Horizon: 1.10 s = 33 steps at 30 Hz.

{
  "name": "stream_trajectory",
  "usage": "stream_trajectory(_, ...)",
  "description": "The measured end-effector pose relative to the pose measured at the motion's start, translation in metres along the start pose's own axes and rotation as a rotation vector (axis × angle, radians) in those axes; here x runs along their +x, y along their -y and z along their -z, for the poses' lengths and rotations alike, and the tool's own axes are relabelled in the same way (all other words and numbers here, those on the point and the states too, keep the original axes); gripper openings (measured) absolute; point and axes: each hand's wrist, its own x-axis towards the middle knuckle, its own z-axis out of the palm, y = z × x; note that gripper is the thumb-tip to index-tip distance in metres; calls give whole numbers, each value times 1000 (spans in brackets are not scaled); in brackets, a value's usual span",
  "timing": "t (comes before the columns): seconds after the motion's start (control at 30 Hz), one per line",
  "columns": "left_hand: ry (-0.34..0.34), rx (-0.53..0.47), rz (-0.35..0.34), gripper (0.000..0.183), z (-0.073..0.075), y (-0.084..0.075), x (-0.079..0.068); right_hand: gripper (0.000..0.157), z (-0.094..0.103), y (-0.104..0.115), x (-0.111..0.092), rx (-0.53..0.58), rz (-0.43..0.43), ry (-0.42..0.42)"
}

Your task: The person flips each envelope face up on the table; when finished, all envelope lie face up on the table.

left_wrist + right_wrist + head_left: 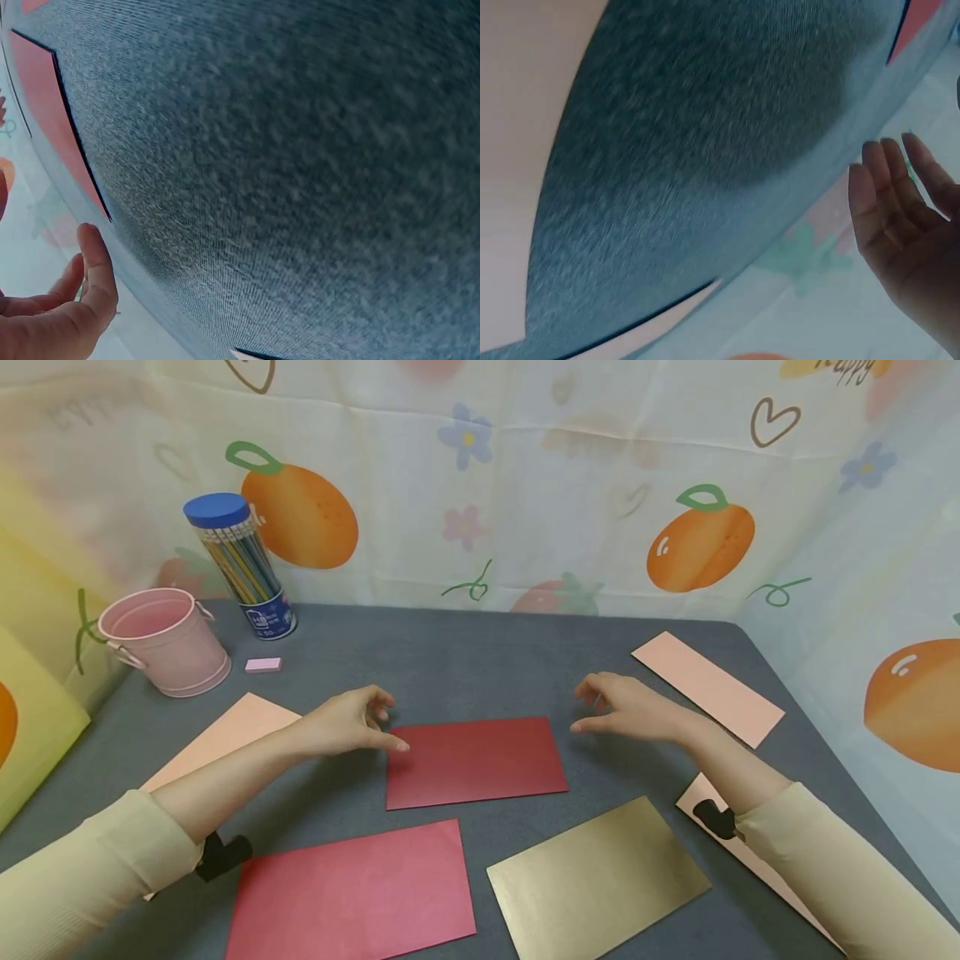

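Note:
A dark red rectangular card (477, 762) lies flat on the grey table between both hands. My left hand (348, 721) hovers at its left end, fingers loosely bent, with the thumb overlapping the card's edge in the head view. Just off the card's right end is my right hand (626, 708), its fingers relaxed and holding nothing. Closer to me lie a brighter red card (356, 893) on the left and a gold card (600, 877) on the right. The left wrist view shows the fingers of the left hand (75, 300) curved loosely; the right hand's palm (915, 232) faces in.
Peach cards lie at the left (225, 735), far right (708, 687) and under the right forearm (750, 852). A pink bucket (167, 643), a tub of pencils (243, 568) and a pink eraser (263, 665) stand at the back left. A fruit-patterned cloth (525, 527) hangs behind.

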Motion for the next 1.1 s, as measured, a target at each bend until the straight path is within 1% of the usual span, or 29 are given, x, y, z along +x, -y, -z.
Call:
stream_trajectory(0.07,20,-22,-13,79,-1,1,-1,52,-3,3,3,26,3,38)
stream_trajectory(0.17,41,-31,-36,80,-3,4,-1,55,-8,7,7,56,9,92)
stream_trajectory(0.27,63,-23,-50,81,-6,8,-1,58,-13,9,11,74,11,131)
stream_trajectory(0.37,71,-5,-61,81,-9,11,0,62,-17,9,14,83,13,154)
stream_trajectory(0.43,62,8,-84,80,-11,11,1,65,-18,9,16,83,18,160)
stream_trajectory(0.7,48,29,-131,79,-16,8,2,72,-22,10,20,85,14,175)
stream_trajectory(0.9,26,61,-141,82,-20,8,2,71,-28,13,23,71,38,150)
stream_trajectory(1.1,30,112,-134,81,-21,6,2,72,-33,13,26,59,50,139)
